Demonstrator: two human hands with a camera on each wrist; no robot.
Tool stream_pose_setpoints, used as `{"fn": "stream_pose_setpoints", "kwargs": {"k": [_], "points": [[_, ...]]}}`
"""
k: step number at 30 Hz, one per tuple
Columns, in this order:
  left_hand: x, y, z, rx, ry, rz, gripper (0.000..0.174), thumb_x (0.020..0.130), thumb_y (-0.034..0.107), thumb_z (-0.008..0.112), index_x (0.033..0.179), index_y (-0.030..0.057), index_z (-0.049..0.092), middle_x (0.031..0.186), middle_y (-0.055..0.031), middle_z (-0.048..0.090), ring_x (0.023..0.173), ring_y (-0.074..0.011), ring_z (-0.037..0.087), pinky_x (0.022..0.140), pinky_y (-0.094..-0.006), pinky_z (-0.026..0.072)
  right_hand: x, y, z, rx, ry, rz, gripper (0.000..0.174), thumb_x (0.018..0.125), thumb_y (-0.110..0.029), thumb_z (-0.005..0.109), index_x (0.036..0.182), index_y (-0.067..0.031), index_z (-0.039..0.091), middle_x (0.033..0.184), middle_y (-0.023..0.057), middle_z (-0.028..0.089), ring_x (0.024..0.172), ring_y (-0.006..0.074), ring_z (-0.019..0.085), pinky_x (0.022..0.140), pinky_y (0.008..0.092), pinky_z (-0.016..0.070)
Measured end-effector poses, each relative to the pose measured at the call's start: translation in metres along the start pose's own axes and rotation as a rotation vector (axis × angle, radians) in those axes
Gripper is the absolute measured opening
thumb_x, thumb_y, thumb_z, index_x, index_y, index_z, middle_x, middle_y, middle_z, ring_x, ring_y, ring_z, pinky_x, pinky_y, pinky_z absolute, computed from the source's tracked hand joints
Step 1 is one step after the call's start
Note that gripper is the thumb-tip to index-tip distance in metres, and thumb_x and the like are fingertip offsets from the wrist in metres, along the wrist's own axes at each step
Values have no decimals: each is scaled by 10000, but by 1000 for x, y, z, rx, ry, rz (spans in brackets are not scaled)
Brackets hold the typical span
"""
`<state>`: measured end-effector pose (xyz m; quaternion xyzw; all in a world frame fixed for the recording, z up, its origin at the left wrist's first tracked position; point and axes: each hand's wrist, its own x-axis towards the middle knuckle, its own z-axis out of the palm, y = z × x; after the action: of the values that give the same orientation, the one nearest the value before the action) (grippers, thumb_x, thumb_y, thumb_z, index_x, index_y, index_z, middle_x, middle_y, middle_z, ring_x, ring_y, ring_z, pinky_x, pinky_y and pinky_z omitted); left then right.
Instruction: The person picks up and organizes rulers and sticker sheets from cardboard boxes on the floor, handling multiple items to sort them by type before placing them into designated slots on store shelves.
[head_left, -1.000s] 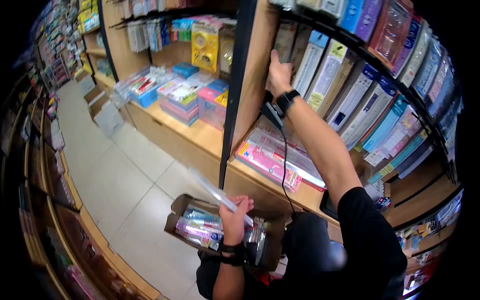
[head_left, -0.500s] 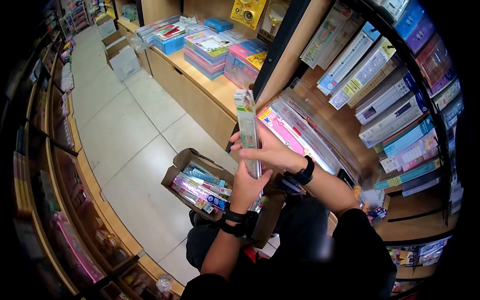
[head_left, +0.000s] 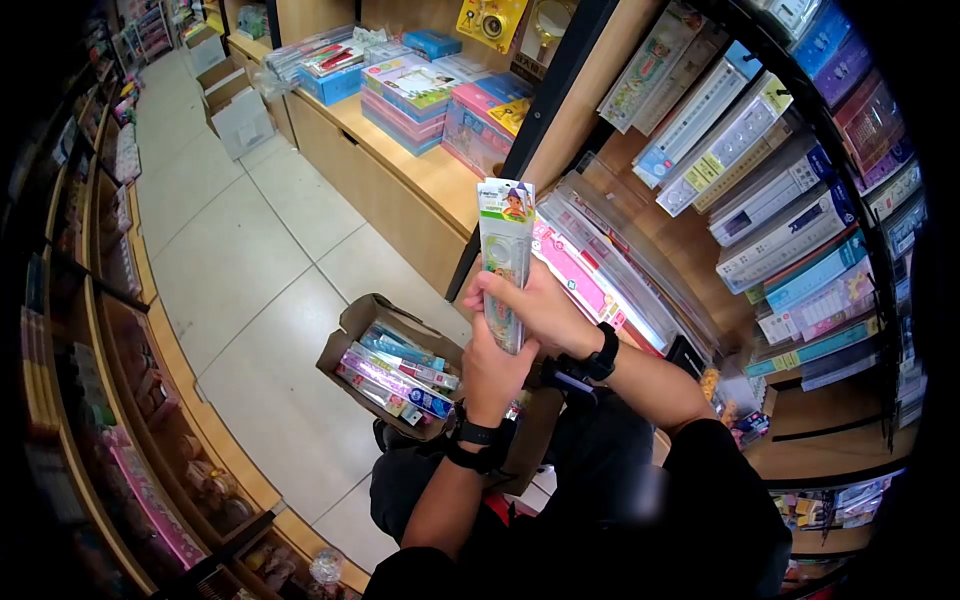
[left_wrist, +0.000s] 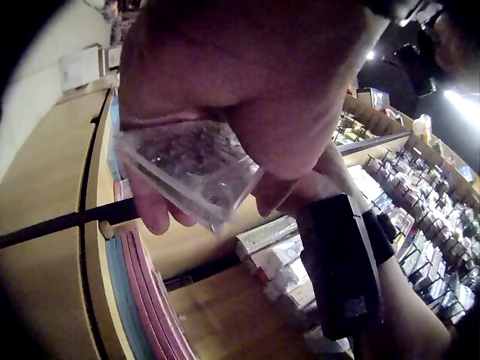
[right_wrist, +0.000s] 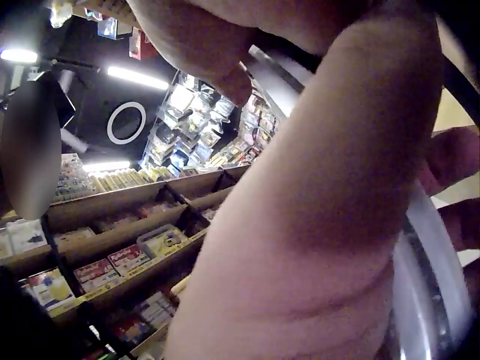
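Note:
A slim ruler pack (head_left: 508,240) in clear plastic, with a cartoon figure on its white header card, stands nearly upright before me. My left hand (head_left: 495,372) grips its lower end. Higher up, my right hand (head_left: 540,305) holds it from the side, thumb lying across the front. In the left wrist view, the clear end of the ruler pack (left_wrist: 187,169) sticks out beneath the left hand (left_wrist: 240,82). The right wrist view catches a clear plastic edge of the ruler pack (right_wrist: 420,292) beside the right hand (right_wrist: 315,195). Below the hands is an open cardboard box (head_left: 345,345) of packaged stationery.
Packaged rulers (head_left: 740,140) hang in rows on the right rack, above a pink package (head_left: 575,265) on the lower shelf. Stacked boxed sets (head_left: 405,105) sit on the wooden ledge ahead. More shelving (head_left: 165,360) lines the left, and cartons (head_left: 240,115) stand on the tiled floor.
The right hand has come down from the hanging rack to join the left hand at the ruler pack. Since half a second ago, the pack has turned its printed front toward the head camera.

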<state>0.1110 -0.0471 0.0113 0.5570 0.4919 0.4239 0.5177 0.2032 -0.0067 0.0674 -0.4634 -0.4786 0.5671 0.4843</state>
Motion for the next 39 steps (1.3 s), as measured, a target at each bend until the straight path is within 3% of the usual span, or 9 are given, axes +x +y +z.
{"fn": "stream_pose_setpoints", "kwargs": {"k": [3,7,9,13,17,20,22,25,39], "points": [[1,-8,3,-22,64,93,632,690,229,743,1182,16,408,903,-255,618,864,-445,575,706,-476,466,-2,2,2,-11,-11,-17,273,895,-150,580,1069,17,452,901,82,569,809,161,626,717,282,520],[0,-7,2,45,46,61,593,693,155,735,1158,-23,412,920,-248,620,883,-427,591,728,-439,477,-4,4,-2,22,-11,2,285,899,-171,578,1078,16,457,923,89,583,841,171,625,738,289,516],[0,-10,2,134,78,76,484,709,167,715,1069,-17,448,859,-245,615,822,-436,589,684,-455,471,-3,2,-5,55,-4,-10,294,903,-179,570,1093,12,453,948,99,589,862,179,624,752,300,516],[-1,-6,2,258,129,54,443,716,195,696,1065,29,479,850,-221,614,775,-420,591,663,-484,470,0,-11,-6,175,76,-83,321,934,-224,506,1163,-13,426,1074,164,579,941,235,613,817,362,511],[-3,-8,5,293,159,85,411,727,194,687,1049,38,485,854,-211,615,765,-410,595,651,-485,474,11,-17,-15,203,98,-167,318,957,-244,448,1173,-11,423,1090,178,579,961,256,610,828,378,511],[-4,-7,5,313,169,99,414,726,195,688,1052,40,484,864,-210,616,761,-412,595,651,-487,475,17,-24,-19,230,197,-261,295,968,-237,419,1157,-13,443,1044,158,602,940,234,618,809,351,514],[-4,-5,6,321,172,96,415,725,193,689,1052,41,484,868,-209,616,759,-413,595,650,-488,475,19,-26,-25,218,280,-323,230,948,-180,485,1081,7,506,965,95,624,820,132,619,704,274,513],[-4,-5,6,327,172,76,413,721,189,692,1048,44,485,871,-205,617,755,-413,595,647,-487,477,17,-31,-26,179,333,-300,195,931,-152,519,1037,11,538,922,74,640,786,93,613,654,235,497],[-4,-6,10,337,255,147,385,707,193,708,989,33,500,826,-200,611,721,-405,596,608,-466,484,22,-26,-24,111,406,-381,141,922,-112,535,943,28,526,824,84,650,689,71,603,590,192,473]]}}
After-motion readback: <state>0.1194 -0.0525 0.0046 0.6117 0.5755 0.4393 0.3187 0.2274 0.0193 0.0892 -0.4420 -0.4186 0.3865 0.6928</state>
